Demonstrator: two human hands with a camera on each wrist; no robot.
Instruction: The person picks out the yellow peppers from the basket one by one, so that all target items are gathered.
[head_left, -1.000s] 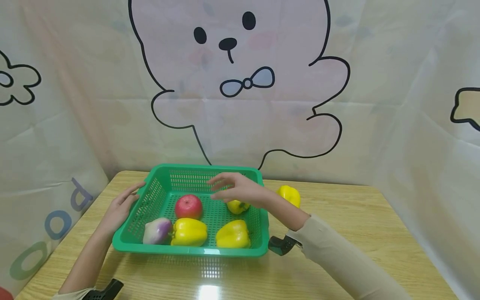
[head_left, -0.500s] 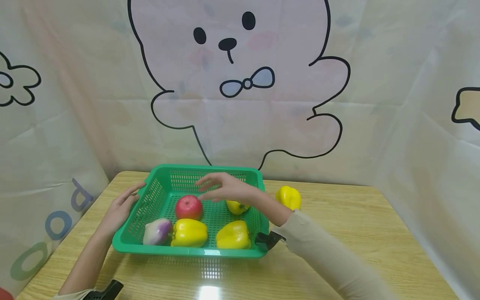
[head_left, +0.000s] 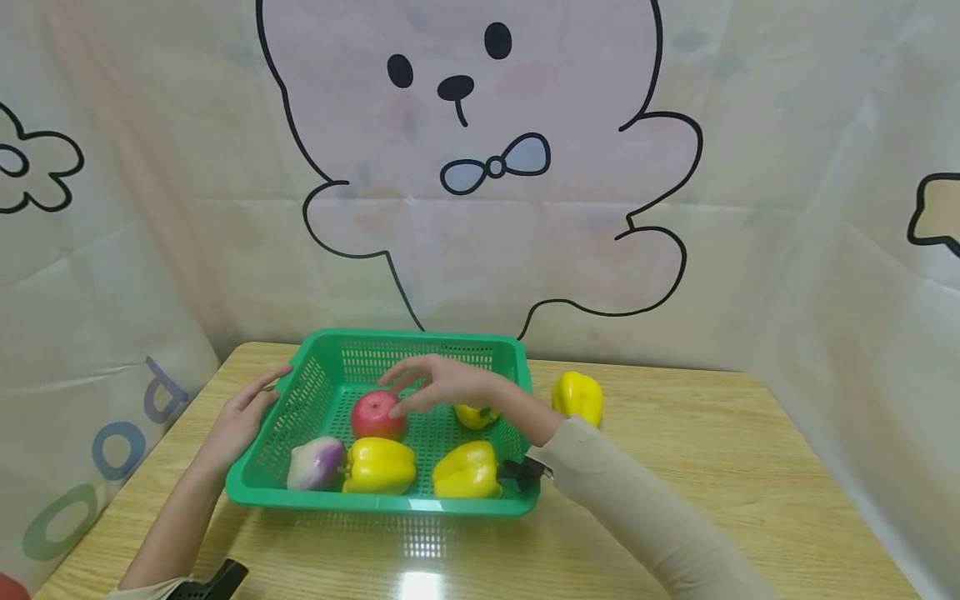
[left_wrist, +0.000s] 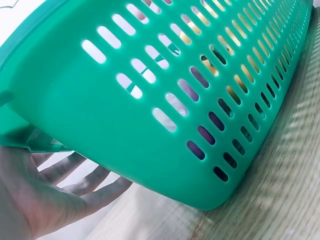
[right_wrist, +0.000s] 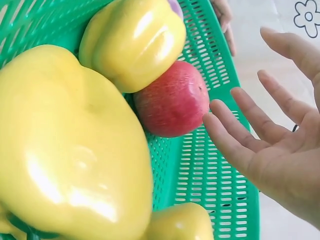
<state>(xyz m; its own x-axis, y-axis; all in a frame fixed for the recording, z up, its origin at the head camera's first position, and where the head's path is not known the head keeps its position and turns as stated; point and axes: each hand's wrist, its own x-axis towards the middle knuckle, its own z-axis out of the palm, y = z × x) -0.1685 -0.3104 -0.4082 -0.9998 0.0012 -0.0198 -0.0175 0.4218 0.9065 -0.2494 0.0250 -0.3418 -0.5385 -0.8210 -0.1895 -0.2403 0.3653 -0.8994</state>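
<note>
A green plastic basket [head_left: 382, 502] with slotted walls stands on the table. Inside it lies a red apple [head_left: 372, 419], and my right hand [head_left: 446, 383] hovers over it with spread, slightly bent fingers. In the right wrist view the fingertips reach the side of the apple [right_wrist: 172, 100], and the palm of the right hand [right_wrist: 285, 145] holds nothing. At the basket's left side my left hand [head_left: 238, 423] rests against the outer wall. The left wrist view shows the fingers of the left hand [left_wrist: 60, 195] extended along the wall below the rim.
Also in the basket are a yellow bell pepper [head_left: 380, 465], a second yellow pepper [head_left: 465, 471], a third pepper [head_left: 474, 416] partly behind my right hand, and a round white-and-purple vegetable [head_left: 315, 463]. Another yellow pepper [head_left: 579, 398] sits on the wooden table [head_left: 712, 467] right of the basket.
My right hand has moved left across the basket and then lowered to the apple, its forearm following. My left hand and the basket have stayed in place.
</note>
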